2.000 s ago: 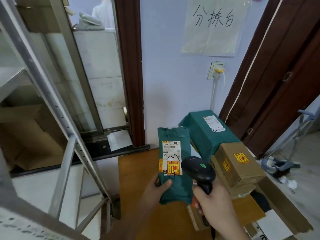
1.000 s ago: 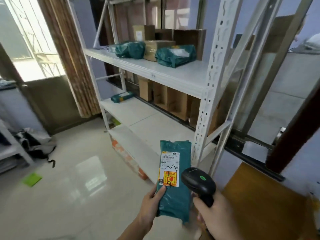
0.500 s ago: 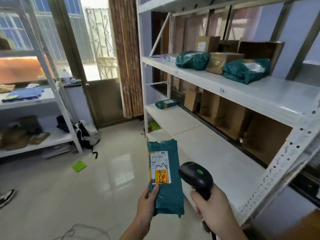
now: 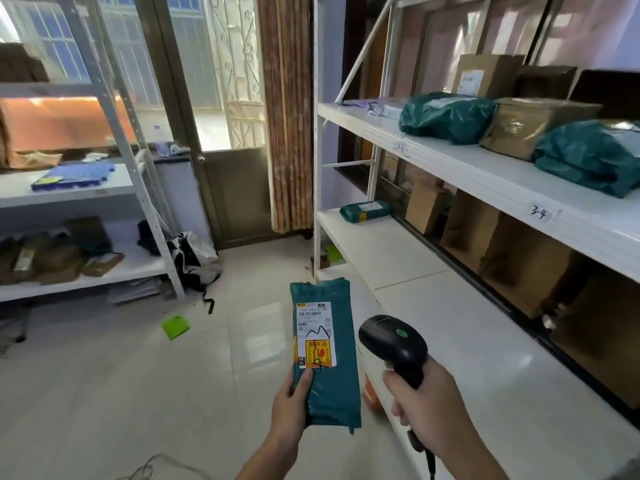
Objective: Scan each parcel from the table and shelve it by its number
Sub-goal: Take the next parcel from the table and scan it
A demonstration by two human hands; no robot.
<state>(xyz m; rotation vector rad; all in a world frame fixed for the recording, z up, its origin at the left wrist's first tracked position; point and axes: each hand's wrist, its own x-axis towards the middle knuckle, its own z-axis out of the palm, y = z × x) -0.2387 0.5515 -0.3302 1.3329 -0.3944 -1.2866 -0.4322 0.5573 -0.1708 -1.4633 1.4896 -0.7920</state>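
My left hand [image 4: 290,407] grips the lower end of a flat green parcel [image 4: 332,375] and holds it upright, its white and yellow label [image 4: 315,334] facing me. My right hand [image 4: 427,403] grips the handle of a black barcode scanner [image 4: 393,344], just right of the parcel with its head level with the label. A white metal shelf unit [image 4: 485,178] runs along the right; its upper board carries handwritten numbers, one reading 3-4 [image 4: 538,212]. On that board lie green parcels [image 4: 446,117] and a brown box [image 4: 536,128].
A small green parcel [image 4: 365,211] lies on the lower board, with cardboard boxes [image 4: 467,230] behind it. A second white shelf [image 4: 79,188] with parcels stands at the left. A bag [image 4: 194,258] and a green scrap [image 4: 176,327] lie on the tiled floor before a door.
The view has swung left from the sorting table to the shelves and has drawn closer to them. Both hands keep the parcel and scanner in the same grip.
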